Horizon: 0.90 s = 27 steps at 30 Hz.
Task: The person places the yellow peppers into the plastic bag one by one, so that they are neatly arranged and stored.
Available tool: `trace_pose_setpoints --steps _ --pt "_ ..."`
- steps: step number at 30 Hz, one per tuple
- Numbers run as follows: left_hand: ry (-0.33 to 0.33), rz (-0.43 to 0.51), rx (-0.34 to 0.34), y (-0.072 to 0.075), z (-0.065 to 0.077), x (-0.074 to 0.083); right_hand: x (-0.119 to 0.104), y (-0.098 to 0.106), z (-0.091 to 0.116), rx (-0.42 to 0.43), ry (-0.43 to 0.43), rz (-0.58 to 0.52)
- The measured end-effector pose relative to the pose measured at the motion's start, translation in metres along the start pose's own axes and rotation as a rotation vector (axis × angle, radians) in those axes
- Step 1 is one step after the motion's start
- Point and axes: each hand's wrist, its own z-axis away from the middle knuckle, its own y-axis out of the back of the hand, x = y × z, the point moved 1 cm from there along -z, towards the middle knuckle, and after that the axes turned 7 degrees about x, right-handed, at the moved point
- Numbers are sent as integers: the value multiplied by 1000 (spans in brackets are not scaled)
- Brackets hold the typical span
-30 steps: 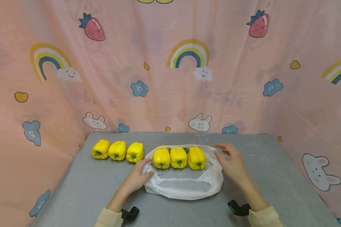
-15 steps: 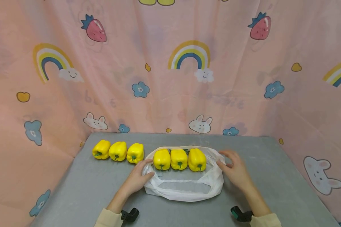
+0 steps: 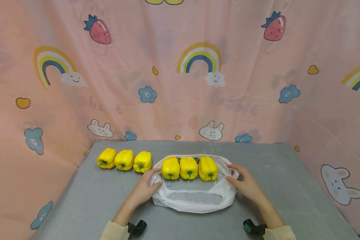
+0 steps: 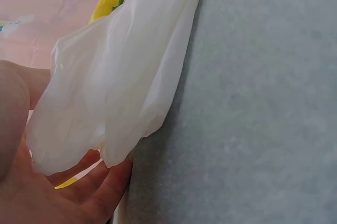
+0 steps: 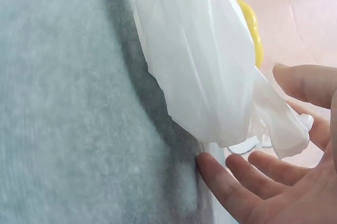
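Note:
A white plastic bag point(image 3: 195, 206) lies on the grey table with its mouth spread wide. Three yellow bell peppers point(image 3: 189, 167) sit in a row within its ring-shaped opening, green stems facing me. At the bag's left side is my left hand point(image 3: 145, 186), with the plastic between its spread thumb and fingers. My right hand point(image 3: 247, 183) is at the right side, thumb and fingers parted around a loose flap of the bag point(image 5: 281, 124). In the right wrist view its fingers are extended and apart. Left of the bag, three more yellow bell peppers point(image 3: 124, 159) stand in a row.
The grey table point(image 3: 78, 206) ends at a pink printed curtain point(image 3: 168, 116) behind and at both sides. A black wrist camera point(image 3: 137, 227) is strapped near my left sleeve, another black camera point(image 3: 254, 227) near my right.
My right hand has moved slightly down along the bag's right side, and a flap of plastic now shows between its thumb and fingers. The left hand and the peppers stay put.

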Motion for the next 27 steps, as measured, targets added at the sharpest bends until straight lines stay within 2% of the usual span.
trace_pose_setpoints --steps 8,19,27 --pt "7 7 1 1 0 0 3 -2 -4 -47 6 3" --pt "-1 -20 -2 2 0 3 3 -3 -3 -62 -10 9" --pt "-14 -88 14 10 3 9 3 -4 -3 -58 -13 3"
